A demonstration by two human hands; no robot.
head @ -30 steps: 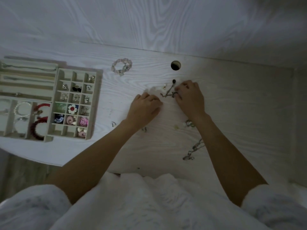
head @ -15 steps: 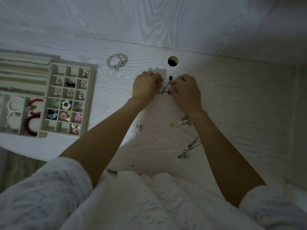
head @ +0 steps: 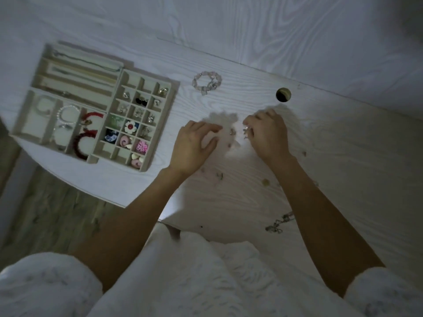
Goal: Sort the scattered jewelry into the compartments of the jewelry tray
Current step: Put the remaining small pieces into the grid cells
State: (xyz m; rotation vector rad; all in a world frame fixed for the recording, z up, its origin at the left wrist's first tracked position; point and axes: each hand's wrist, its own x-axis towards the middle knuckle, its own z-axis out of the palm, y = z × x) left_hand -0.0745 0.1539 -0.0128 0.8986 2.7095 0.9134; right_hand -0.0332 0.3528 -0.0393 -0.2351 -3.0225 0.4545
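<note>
A small silvery jewelry piece [head: 232, 132] lies on the pale wood-grain desk [head: 343, 145] between two hands: the left hand [head: 194, 146] spread beside it, the right hand [head: 266, 133] pinching another small metal trinket [head: 247, 130]. One pale beaded bracelet [head: 207, 83] sits beyond them; the beige compartmented jewelry tray [head: 146, 167] stands well left.

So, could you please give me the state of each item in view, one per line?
Jewelry tray: on the desk, partly filled.
Beaded bracelet: loose on the desk, unsorted.
Chain: loose near the desk's front edge.
Left hand: open, empty.
Right hand: fingers pinching a small silvery piece.
</note>
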